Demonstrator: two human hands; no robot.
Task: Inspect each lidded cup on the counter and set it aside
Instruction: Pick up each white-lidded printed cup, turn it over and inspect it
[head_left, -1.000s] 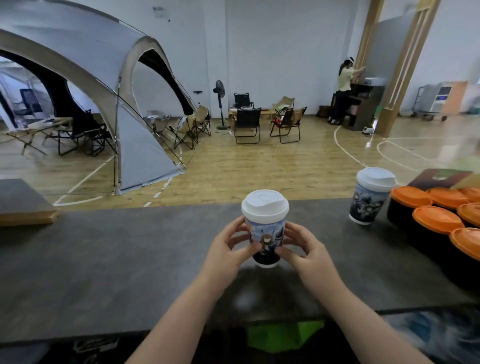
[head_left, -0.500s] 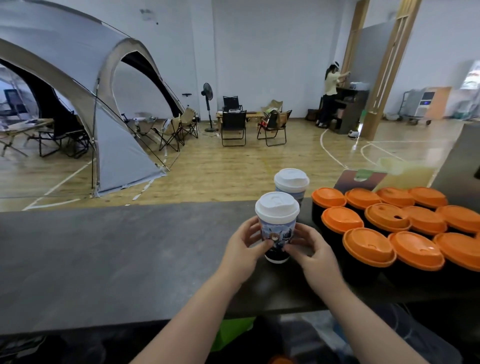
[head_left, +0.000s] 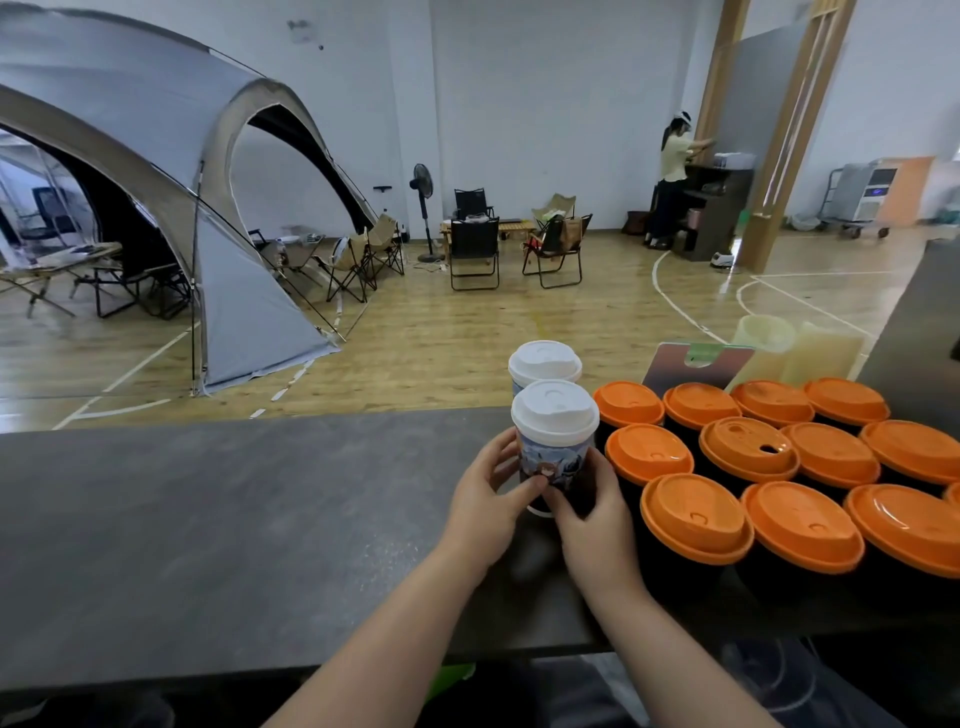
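Steadiness counts: with my left hand (head_left: 485, 499) and right hand (head_left: 592, 514) each in a curled grip round the white-lidded cup (head_left: 555, 441), just before the second white-lidded cup (head_left: 544, 361) and beside the orange-lidded cups (head_left: 696, 519), I should set it upright on the counter (head_left: 208, 519) without nudging them.

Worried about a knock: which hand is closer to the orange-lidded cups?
Right. The right hand grips the white-lidded cup beside the orange-lidded cups; the left hand grips its opposite side.

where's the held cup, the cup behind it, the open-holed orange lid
held cup (head_left: 555, 413): head view, white lid
cup behind it (head_left: 544, 361): head view, lid
open-holed orange lid (head_left: 737, 453): head view, centre
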